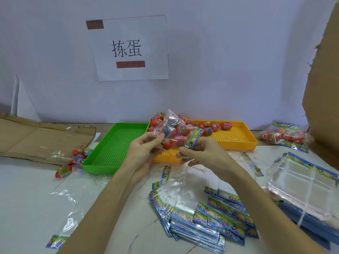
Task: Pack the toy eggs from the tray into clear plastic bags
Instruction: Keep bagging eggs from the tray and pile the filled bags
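At the far left of the desk [27, 189], a few loose eggs [76, 160] lie beside the green tray [113, 149], which holds nothing visible. Next along, the left hand [142, 153] pinches one side of a filled bag [174, 132], its fingers curled on the plastic. The bag hangs above the near end of the orange tray [236, 138], with several red toy eggs packed inside. The right hand [200, 153] grips the bag's printed flap [194, 139] between thumb and fingers. The step looks to be sealing: the flap should fold flat over the mouth, with the eggs settled low so none sits under the sticky strip. Keeping both grips steady and pressing along the whole flap should avoid wrinkles and gaps. More eggs wait at the back of the orange tray, so the job is partway. Nearer, empty bags [201, 217] lie fanned out, and at the far right finished bags [284, 137] rest in a pile.
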`<state>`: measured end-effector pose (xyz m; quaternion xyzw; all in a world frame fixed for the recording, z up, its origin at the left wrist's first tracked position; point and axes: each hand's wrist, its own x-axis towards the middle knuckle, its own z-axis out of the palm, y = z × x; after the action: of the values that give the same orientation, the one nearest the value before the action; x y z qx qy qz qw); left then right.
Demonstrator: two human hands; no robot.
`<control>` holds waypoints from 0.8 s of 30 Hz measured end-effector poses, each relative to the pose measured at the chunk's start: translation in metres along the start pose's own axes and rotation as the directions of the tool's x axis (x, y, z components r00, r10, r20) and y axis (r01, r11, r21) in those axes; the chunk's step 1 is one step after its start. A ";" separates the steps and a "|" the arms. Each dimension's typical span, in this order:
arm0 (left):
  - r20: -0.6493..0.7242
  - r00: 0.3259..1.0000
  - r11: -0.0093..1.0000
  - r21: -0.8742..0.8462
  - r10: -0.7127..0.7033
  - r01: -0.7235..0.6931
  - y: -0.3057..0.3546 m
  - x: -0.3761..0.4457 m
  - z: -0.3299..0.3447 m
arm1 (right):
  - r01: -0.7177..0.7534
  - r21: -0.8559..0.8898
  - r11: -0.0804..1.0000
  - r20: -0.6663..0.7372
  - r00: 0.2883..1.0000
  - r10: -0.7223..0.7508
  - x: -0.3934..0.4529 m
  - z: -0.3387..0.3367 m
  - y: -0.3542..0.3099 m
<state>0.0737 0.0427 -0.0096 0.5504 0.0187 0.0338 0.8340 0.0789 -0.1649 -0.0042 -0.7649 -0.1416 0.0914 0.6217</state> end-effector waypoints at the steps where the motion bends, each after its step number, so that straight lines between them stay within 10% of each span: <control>1: 0.003 1.000 1.000 0.012 0.013 -0.013 0.001 0.000 -0.001 | -0.001 -0.014 1.000 0.014 1.000 0.001 0.000 -0.001 -0.001; 8: 0.139 0.987 0.988 0.121 0.080 -0.097 0.014 -0.005 -0.005 | 0.148 0.119 0.982 -0.264 0.958 -0.112 0.000 -0.007 -0.006; 16: 0.147 0.978 0.955 0.235 0.148 -0.180 0.006 -0.009 0.000 | 0.133 0.169 0.977 -0.279 0.957 -0.082 0.002 0.002 -0.002; 24: 0.002 0.967 0.914 0.325 0.255 -0.242 -0.002 -0.005 0.001 | -0.002 0.584 0.812 -0.142 0.984 0.105 0.001 -0.003 -0.004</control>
<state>0.0689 0.0408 -0.0116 0.6766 -0.0291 0.1470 0.7209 0.0802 -0.1665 0.0006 -0.5470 -0.0327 0.0834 0.8324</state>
